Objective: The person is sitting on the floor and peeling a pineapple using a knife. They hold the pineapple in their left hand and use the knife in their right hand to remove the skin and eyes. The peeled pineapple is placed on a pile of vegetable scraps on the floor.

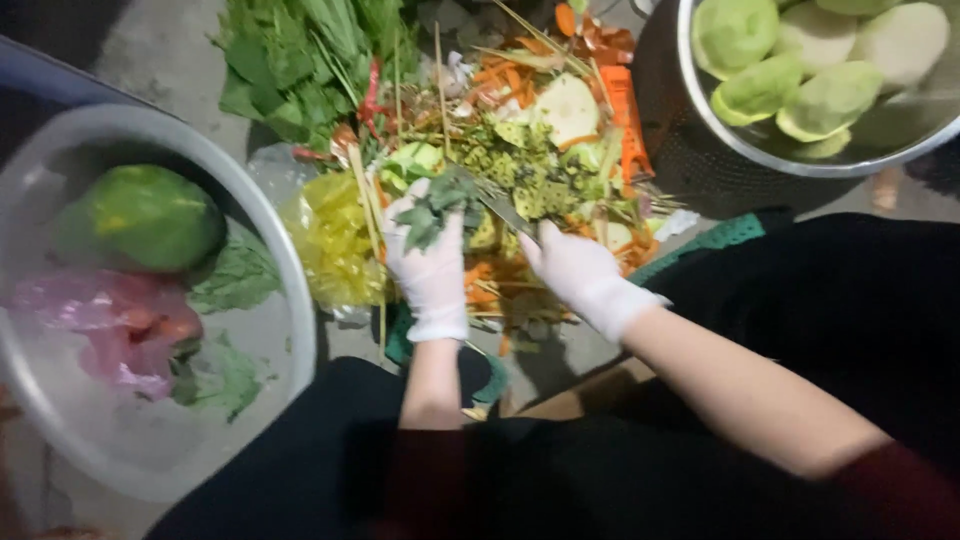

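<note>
Below, the left hand (430, 262) clasps green leaves (437, 208) beside a yellow bag (330, 240); the right hand (572, 268) grips a knife (497, 205).

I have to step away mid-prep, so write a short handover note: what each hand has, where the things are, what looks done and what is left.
Left hand, gloved, holds a bunch of green leaves over the scrap pile.
Right hand, gloved, grips a knife with its blade at those leaves.
Done: peeled pale-green fruit sits in the metal colander at upper right.
Left: an unpeeled green fruit and a pink bag lie in the plastic basin on the left; more leafy greens lie on the ground beyond.
</note>
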